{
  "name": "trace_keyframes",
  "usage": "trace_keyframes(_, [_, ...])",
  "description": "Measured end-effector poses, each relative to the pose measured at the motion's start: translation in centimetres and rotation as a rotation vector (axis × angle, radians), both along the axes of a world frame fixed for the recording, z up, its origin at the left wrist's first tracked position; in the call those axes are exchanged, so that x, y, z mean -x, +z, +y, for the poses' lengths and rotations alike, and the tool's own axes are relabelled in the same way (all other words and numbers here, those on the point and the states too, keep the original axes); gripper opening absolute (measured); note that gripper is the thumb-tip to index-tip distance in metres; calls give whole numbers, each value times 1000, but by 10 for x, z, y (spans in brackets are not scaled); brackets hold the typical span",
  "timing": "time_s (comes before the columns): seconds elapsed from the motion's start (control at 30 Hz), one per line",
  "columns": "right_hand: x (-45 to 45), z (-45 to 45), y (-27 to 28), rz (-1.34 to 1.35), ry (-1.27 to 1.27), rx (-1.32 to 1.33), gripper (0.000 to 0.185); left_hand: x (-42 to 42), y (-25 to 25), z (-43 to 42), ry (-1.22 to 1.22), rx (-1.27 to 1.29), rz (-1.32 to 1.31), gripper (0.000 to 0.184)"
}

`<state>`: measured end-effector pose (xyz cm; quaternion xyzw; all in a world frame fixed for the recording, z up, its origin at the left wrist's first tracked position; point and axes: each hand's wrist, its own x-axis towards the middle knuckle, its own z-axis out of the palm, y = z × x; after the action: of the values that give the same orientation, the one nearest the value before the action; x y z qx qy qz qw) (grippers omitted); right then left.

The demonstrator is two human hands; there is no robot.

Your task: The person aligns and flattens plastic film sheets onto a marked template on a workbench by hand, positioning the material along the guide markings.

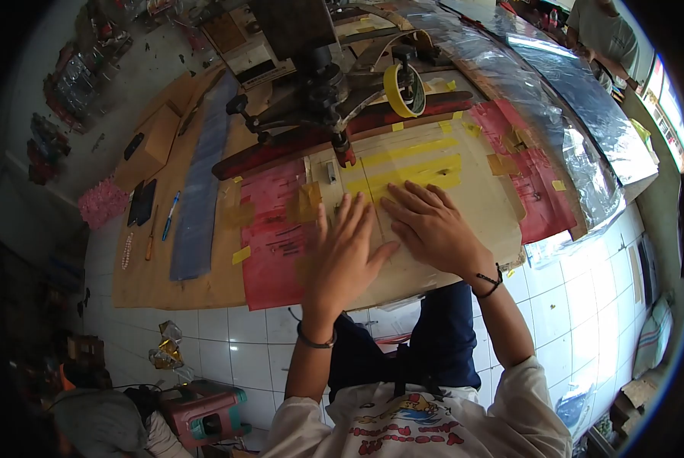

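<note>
The beige panel (464,263) is placed at the near middle of the workbench (139,278), and its near part is covered by 2 hands. The left hand (342,256) is laid palm down toward the panel's left side, its fingers extended and spread. The right hand (437,229) is set just to the right, also palm down with fingers spread, its fingertips at the near edge of the yellow tape (414,162). How firmly the panel is pressed cannot be told. The left thumb is pointed toward the right hand. A dark bracelet (493,282) is worn on the right wrist.

The panel is flanked by red sheets, 1 at the left (273,229) and 1 at the right (540,183). Beyond the hands, a dark metal machine (319,88) is stood over the panel's far left part, and a yellow tape roll (394,90) is hung at its right side. Farther left, a blue strip (203,183) is laid lengthwise, with a blue pen (171,216) near it and a cardboard box (151,141) farther off. At the far right, another person (605,42) is partly seen.
</note>
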<state>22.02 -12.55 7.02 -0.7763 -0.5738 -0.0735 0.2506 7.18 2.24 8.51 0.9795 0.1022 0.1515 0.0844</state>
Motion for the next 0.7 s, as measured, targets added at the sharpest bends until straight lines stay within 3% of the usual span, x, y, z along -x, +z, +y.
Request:
trace_keyframes(0.13, [-2, 11, -2, 7, -34, -9, 43, 12, -3, 23, 26, 87, 2, 93])
trace_keyframes(0.23, [-1, 19, -4, 2, -65, -8, 43, 9, -7, 26, 19, 188, -86, 88])
trace_keyframes(0.47, [-3, 32, -7, -20, -98, -33, 44, 4, -14, 30, 47, 157, -127, 68])
trace_keyframes(0.7, [1, 25, 0, 29, -69, -107, 33, 8, -9, 28, 31, 316, -211, 54])
